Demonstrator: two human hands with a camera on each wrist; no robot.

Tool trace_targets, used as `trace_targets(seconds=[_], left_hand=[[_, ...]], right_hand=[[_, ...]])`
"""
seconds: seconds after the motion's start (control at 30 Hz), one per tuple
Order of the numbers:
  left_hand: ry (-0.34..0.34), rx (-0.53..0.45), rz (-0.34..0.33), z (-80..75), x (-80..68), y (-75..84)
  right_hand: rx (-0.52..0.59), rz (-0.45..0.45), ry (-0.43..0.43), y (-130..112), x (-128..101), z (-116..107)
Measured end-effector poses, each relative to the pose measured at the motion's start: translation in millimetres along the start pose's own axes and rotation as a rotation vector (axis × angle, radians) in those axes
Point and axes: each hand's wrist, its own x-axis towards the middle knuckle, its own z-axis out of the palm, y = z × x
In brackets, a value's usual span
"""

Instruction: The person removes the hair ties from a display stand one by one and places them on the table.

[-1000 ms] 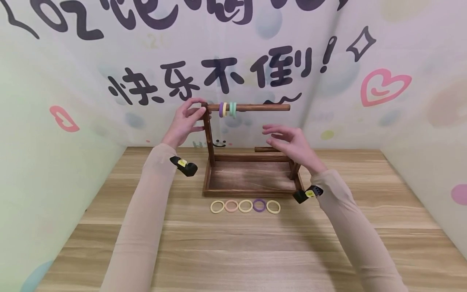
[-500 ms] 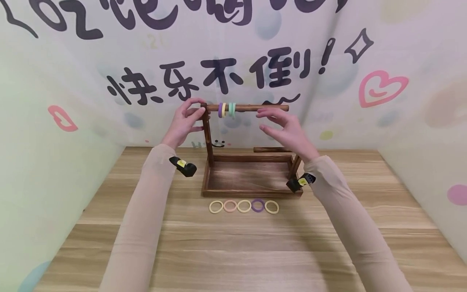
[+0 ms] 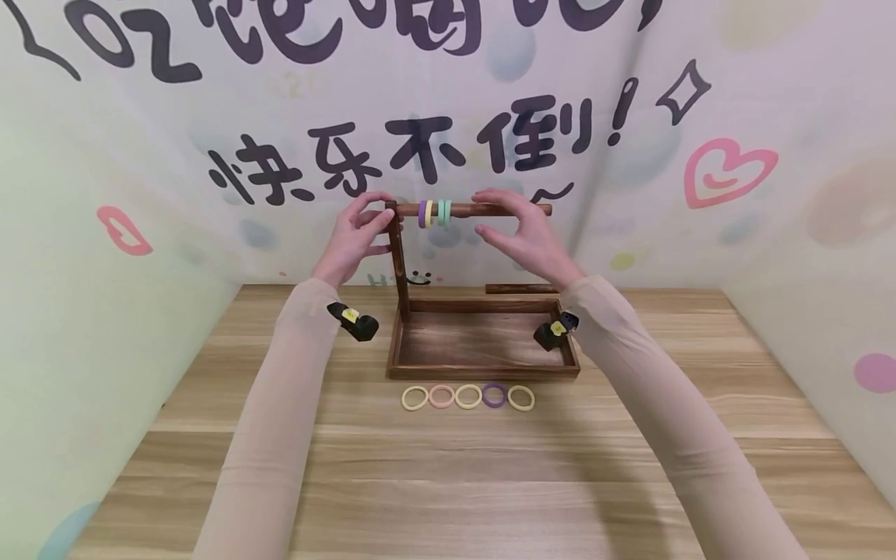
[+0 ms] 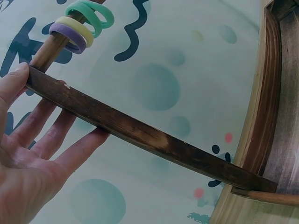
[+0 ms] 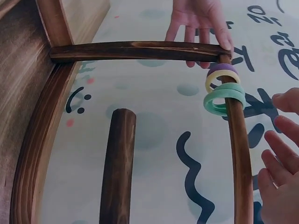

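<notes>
My left hand (image 3: 353, 237) holds the top of the upright post (image 3: 398, 268) of a dark wooden stand, thumb on one side and fingers on the other in the left wrist view. From that post an upper rod (image 3: 462, 210) runs rightward. On it hang a purple ring (image 4: 70, 37), a pale yellow ring (image 4: 77, 27) and two mint green rings (image 5: 216, 108). The right hand (image 3: 525, 233) is beside the rod, right of the green rings, with fingers and thumb spread and nothing between them. The right wrist view shows its fingers apart from the rod.
The stand's tray base (image 3: 483, 373) rests on a wood-grain table (image 3: 448, 498). A lower rod (image 3: 514, 288) sticks out leftward at the right. Before the tray lie several loose rings in a row, including a pink ring (image 3: 442, 407) and a purple ring (image 3: 494, 406). A printed wall hanging (image 3: 420, 78) stands behind.
My right hand has risen and moved left, from below the upper rod's free end to beside the rod. The left hand stays on the post, and the rings have not moved.
</notes>
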Motion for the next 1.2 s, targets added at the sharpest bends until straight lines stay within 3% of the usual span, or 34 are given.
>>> trace_targets(seconds=[0.3,0.43,0.67,0.83,1.2], left_hand=[[-0.001,0.005,-0.007,0.5,-0.3,1.1],[0.012,0.025,-0.009,1.0,0.1,-0.4],[0.003,0.031,-0.002,-0.5,0.5,-2.8],[-0.010,-0.003,0.004,-1.7,1.8,-3.9],[0.004,0.069,0.001,-0.7,0.8,-0.3]], right_hand=[[-0.057,-0.018,-0.005,0.3,12.5,17.6],[-0.157,-0.040,0.028,3.3,17.3,27.0],[-0.321,0.004,0.041,1.3,18.2,39.3],[-0.337,0.024,0.066,2.2,18.7,45.2],[-0.359,0.022,0.109,5.3,20.0,53.5]])
